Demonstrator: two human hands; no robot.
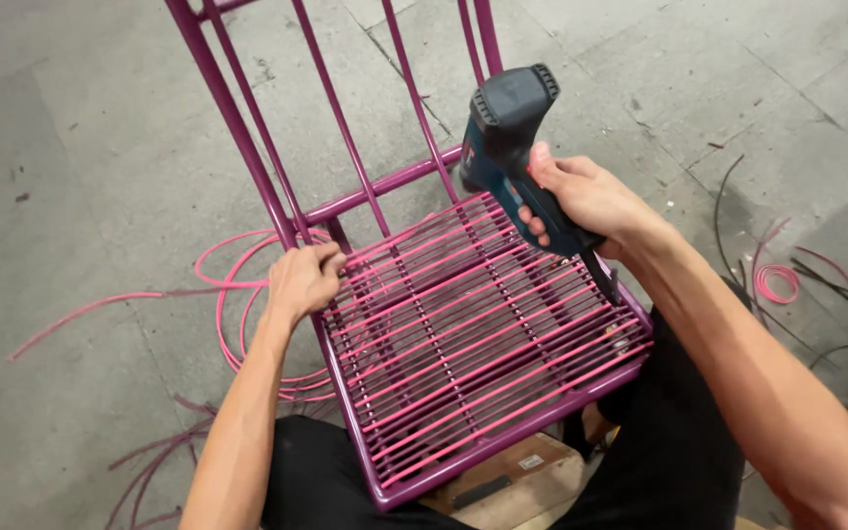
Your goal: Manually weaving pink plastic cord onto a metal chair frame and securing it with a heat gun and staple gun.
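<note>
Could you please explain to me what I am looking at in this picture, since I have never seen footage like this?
This is a single view from a camera worn on a person's head, looking down at their own two bare hands; there is no machine. The right hand has its grip closed around the handle of a dark blue and black heat-gun-style power tool, nozzle pointing down at the seat. The left hand rests on the left edge of a purple metal chair frame, touching the pink plastic cords strung across its seat. The chair stands on a grey concrete floor, between the person's knees. Loose pink cord trails to the left, and a small pink coil lies on the right.
</note>
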